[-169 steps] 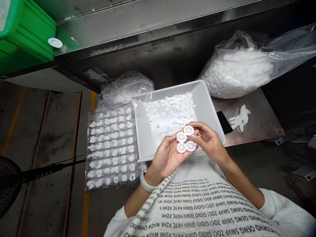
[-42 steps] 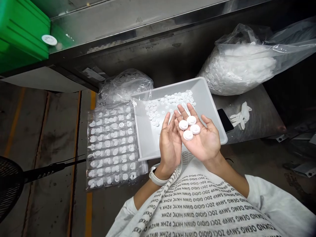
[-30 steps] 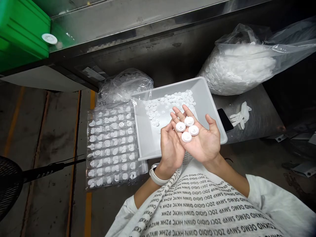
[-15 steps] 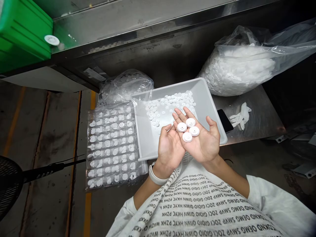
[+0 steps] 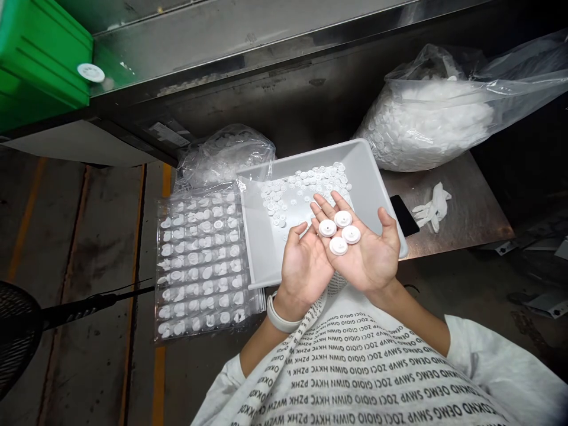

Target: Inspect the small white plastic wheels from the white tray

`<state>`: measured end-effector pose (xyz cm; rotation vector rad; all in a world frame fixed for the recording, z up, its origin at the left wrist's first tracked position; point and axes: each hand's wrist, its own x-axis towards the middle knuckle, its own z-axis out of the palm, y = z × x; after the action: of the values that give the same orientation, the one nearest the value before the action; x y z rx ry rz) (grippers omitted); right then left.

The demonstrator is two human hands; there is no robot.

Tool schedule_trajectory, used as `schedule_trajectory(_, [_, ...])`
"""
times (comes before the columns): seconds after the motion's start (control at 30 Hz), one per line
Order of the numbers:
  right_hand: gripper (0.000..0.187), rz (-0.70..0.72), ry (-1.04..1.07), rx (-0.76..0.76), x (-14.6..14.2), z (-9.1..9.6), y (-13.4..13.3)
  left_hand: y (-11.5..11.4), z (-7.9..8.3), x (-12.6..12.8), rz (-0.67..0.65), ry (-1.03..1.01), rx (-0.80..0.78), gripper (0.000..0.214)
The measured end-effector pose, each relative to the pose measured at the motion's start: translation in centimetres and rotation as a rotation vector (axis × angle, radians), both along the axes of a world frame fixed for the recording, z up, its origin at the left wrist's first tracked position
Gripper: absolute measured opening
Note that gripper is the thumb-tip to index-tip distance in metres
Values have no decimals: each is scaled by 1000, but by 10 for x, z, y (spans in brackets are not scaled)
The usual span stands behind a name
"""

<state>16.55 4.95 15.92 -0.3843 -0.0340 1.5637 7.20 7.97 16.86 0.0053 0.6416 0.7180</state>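
Observation:
Several round white plastic discs (image 5: 339,246) with raised centres rest on the upturned palm and fingers of my right hand (image 5: 370,260). Its fingers are stretched out and its thumb stands away from them. My left hand (image 5: 306,266), palm up as well, lies beside and partly under the right one; its thumb is apart and its other fingers are mostly hidden. Both hands are over the near side of a grey tray (image 5: 381,198). Small white discs (image 5: 328,174) lie scattered on the tray's floor, mainly toward its far side.
Left of the tray is a clear blister sheet (image 5: 199,266) with rows of white pieces, and behind it a clear plastic bag (image 5: 226,154). A big bag of white parts (image 5: 426,124), a black phone (image 5: 403,216) and a white glove (image 5: 433,207) lie right. A green bin (image 5: 44,59) and fan (image 5: 18,337) are left.
My two hands have spread very slightly apart, and the discs on the right palm have shifted a little to the right. The rest looks the same.

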Motion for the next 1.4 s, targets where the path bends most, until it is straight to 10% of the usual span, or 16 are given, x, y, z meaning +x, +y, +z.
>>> schedule_trajectory(0.6, [81,24,-7,25,7,4,-4,-7,5,-1,-97,89,245,56])
schedule_trajectory(1.4, [80,24,22,-13,6,1,-4,-7,10,3,15,80,159,23])
